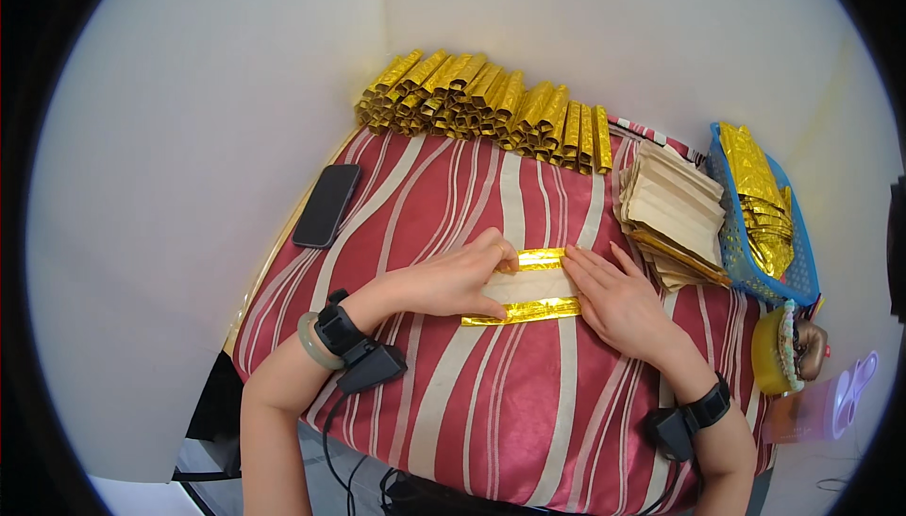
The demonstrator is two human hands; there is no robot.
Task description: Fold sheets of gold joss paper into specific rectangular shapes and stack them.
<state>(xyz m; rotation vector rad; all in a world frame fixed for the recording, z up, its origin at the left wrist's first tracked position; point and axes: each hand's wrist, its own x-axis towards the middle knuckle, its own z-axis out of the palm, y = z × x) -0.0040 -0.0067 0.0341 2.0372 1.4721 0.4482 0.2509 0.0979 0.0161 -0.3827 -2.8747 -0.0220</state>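
Two hands are flat on one sheet of gold-foil paper (525,285) in the middle of the striped tabletop (491,403). The left hand (453,280) lies over the sheet's left half, its fingers together and curled down, the fingertips pinching the top gold edge while the thumb side rests by the lower gold strip. The right hand (618,299) lies open and flat at the sheet's right end, fingers straight and close together, pressing down rather than gripping. The paper shows a pale centre between two shining gold bands, so it looks partly folded lengthwise.

To my eye the step in hand is creasing that fold. It would go best with the right hand pinning the end firmly so the sheet cannot slide on the cloth, and the left fingertips drawn evenly along the edge, keeping both gold bands parallel.

Beyond the fingertips of both hands, a long row of rolled gold papers (481,105) lies at the far edge. Just past the right hand sits a stack of unfolded tan sheets (672,214), and outside that a blue basket (755,270) with gold pieces. A black phone (327,204) lies beyond the left hand, well apart.
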